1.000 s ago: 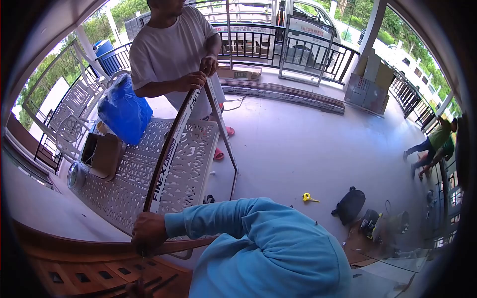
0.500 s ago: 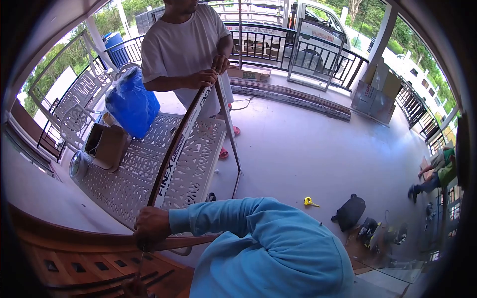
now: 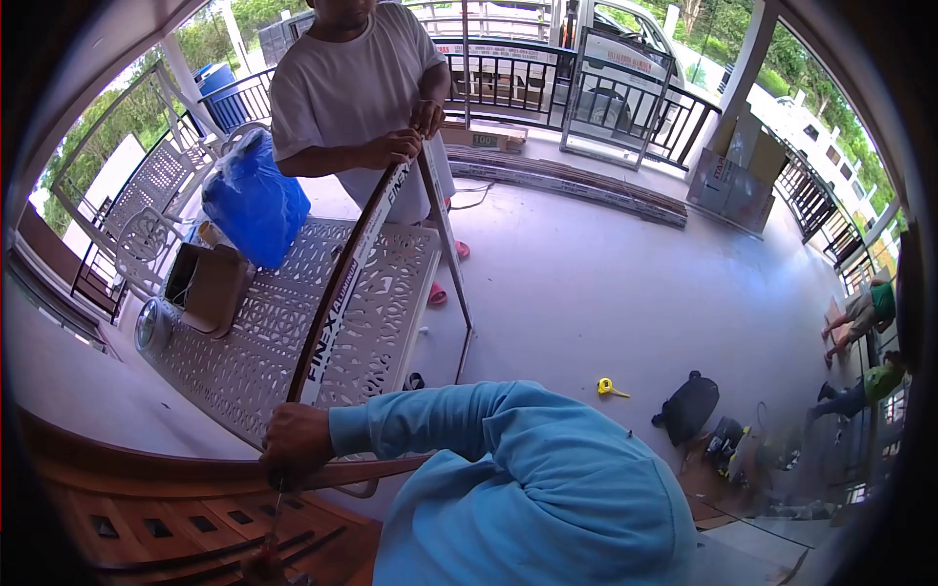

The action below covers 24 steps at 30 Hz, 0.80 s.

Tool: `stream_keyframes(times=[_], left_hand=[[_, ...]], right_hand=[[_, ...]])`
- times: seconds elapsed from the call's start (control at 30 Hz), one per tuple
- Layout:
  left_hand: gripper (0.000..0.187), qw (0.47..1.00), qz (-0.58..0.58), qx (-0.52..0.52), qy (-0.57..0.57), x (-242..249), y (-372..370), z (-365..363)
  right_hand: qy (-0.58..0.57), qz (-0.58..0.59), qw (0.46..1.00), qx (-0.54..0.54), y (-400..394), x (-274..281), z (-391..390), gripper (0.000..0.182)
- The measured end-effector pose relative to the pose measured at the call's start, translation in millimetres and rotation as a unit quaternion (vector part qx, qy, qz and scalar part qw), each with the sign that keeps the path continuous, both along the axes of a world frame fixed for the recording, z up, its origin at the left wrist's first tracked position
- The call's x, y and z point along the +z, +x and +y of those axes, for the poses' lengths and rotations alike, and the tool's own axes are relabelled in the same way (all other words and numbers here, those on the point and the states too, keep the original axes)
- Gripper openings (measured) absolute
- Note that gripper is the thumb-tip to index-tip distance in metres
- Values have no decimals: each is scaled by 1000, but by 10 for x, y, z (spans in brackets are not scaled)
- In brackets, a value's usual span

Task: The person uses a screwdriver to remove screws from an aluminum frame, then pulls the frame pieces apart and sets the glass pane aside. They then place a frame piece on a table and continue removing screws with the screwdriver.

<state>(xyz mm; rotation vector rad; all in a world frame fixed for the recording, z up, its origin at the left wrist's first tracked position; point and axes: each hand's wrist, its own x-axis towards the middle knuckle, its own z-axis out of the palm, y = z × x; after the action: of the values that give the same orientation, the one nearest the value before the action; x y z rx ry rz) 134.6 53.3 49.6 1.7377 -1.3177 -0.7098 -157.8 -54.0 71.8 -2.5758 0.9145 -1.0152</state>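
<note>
My right hand [image 3: 298, 444], in a light blue sleeve [image 3: 420, 420], is closed at the near corner of a brown aluminium frame [image 3: 342, 298] labelled FINEX. Low at the left edge of the view, my left hand [image 3: 262, 566] is dim and partly cut off. Its fingers look closed around a thin-shafted tool like a screwdriver [image 3: 275, 518], whose shaft points up to my right hand. Its tip is hidden there. At the far end of the frame, a co-worker in a white T-shirt [image 3: 357, 88] holds the corner with both hands.
Under the frame stands a patterned metal table [image 3: 391, 283] with an open cardboard box [image 3: 210, 293] and a blue plastic-wrapped bundle [image 3: 256, 205]. A yellow tape measure [image 3: 611, 388] and black bag [image 3: 689, 412] lie on the floor. Long profiles [image 3: 576, 186] lie by the railing.
The view has shifted slightly. My hands stay at the near frame corner with the tool between them. At the far right, a second distant person now shows more fully.
</note>
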Motion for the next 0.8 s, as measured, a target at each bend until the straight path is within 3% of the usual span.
stream_keyframes(times=[0.47, 0.8], left_hand=[[31, 999, 7, -42, -14, -77, -57, -76], [31, 997, 20, -63, -38, -151, 70, -64]], right_hand=[[-9, 16, 1000, -3, 13, -18, -6, 23], [6, 6, 1000, 16, -56, 106, 22, 16]])
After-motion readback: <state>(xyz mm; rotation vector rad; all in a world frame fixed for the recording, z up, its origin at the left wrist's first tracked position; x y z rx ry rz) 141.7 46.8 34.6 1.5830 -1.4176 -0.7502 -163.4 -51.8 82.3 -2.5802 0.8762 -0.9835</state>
